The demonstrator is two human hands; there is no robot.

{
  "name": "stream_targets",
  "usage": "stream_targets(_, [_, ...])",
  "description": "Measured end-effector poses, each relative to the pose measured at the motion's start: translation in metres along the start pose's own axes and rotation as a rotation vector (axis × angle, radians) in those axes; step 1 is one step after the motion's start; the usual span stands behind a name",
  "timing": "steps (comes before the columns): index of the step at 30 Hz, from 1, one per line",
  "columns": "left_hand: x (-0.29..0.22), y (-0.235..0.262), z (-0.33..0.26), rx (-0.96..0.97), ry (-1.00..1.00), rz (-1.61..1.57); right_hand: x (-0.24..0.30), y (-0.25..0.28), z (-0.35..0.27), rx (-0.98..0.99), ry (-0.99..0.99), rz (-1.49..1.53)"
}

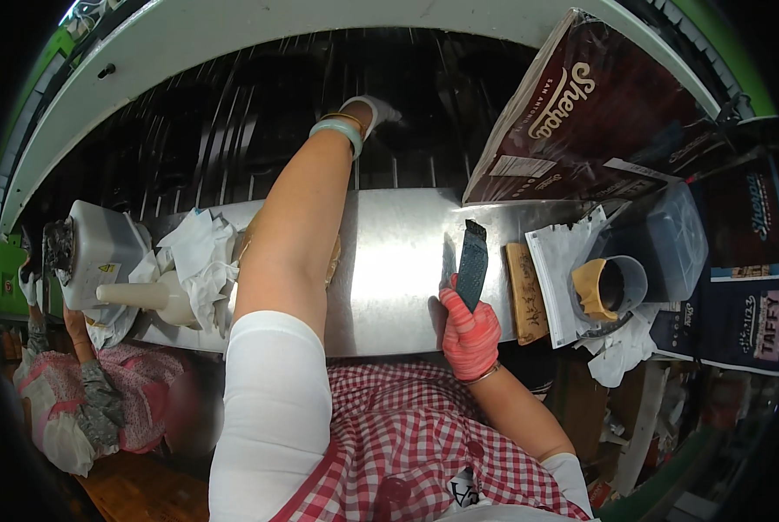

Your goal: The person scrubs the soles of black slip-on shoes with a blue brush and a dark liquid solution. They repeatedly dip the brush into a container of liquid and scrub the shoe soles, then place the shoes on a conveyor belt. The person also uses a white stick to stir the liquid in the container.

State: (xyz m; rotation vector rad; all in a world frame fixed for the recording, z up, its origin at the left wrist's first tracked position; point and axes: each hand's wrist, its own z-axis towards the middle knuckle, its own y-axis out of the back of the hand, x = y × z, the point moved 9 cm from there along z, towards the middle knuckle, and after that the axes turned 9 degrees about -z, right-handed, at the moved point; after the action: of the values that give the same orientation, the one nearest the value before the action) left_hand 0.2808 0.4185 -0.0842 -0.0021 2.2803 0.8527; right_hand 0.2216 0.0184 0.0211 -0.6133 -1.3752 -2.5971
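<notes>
My left arm stretches far forward, and my left hand (379, 115) in a white glove is over a dark, ribbed printed surface (233, 113) beyond the metal table. Its fingers are small and blurred, so their pose and any contact are unclear. My right hand (471, 335), in a red-pink glove, is closed around the lower end of a flat, dark green scraper-like tool (471, 265). The tool points up and away above the metal table (389, 287). A wooden block (526, 293) with dark writing lies just right of that hand.
On the left are a white container (107, 252), a pale nozzle bottle (150, 296) and crumpled white rags (200, 252). Dark red printed packaging (603, 113) leans at right, above a clear bin (664, 244) and a cup (629, 283) holding tan material. Another person (102, 391) works at left.
</notes>
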Motion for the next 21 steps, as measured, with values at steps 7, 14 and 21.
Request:
stream_targets(7, [-0.027, -0.013, -0.06, 0.037, -0.162, 0.321, 0.002, 0.002, -0.001, -0.046, 0.003, -0.035])
stream_targets(14, [-0.07, 0.015, -0.212, -0.202, -0.408, 0.167, 0.007, 0.002, 0.0, -0.065, 0.017, -0.087])
stream_targets(21, [-0.136, 0.127, -0.463, -1.192, -1.355, 0.288, 0.011, 0.006, -0.005, -0.091, 0.058, -0.098])
